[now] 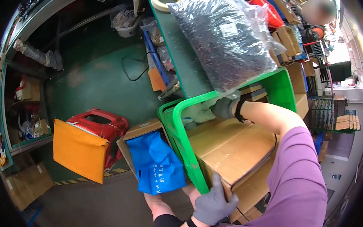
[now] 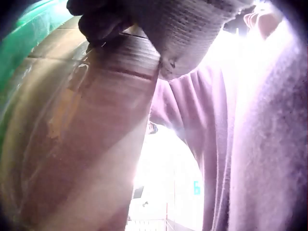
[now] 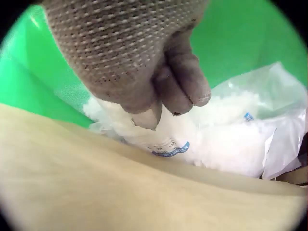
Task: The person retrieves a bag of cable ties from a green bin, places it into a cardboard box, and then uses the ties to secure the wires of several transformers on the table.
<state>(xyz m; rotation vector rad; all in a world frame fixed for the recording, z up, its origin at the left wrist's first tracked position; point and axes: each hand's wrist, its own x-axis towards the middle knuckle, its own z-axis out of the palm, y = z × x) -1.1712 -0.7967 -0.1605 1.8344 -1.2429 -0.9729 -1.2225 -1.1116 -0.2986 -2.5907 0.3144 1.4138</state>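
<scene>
Both hands wear grey knit gloves. My left hand (image 1: pixel 214 204) grips the near edge of a brown cardboard box (image 1: pixel 232 145) in a green plastic crate (image 1: pixel 181 134). The left wrist view shows those fingers curled over the edge of the same cardboard (image 2: pixel 91 144). My right hand (image 1: pixel 224 108) reaches down inside the crate, past the box's far side. In the right wrist view its curled fingers (image 3: pixel 192 82) pinch a clear plastic bag (image 3: pixel 231 139) of white contents with blue print. The thumb is hidden there.
A large clear bag of dark pieces (image 1: pixel 226 37) lies on the green table (image 1: pixel 187 68), overhanging the crate. Left of the crate, a blue cloth bag (image 1: pixel 155 164) sits in a cardboard carton. A red stool (image 1: pixel 118 125) with an orange cover (image 1: pixel 78 149) stands farther left.
</scene>
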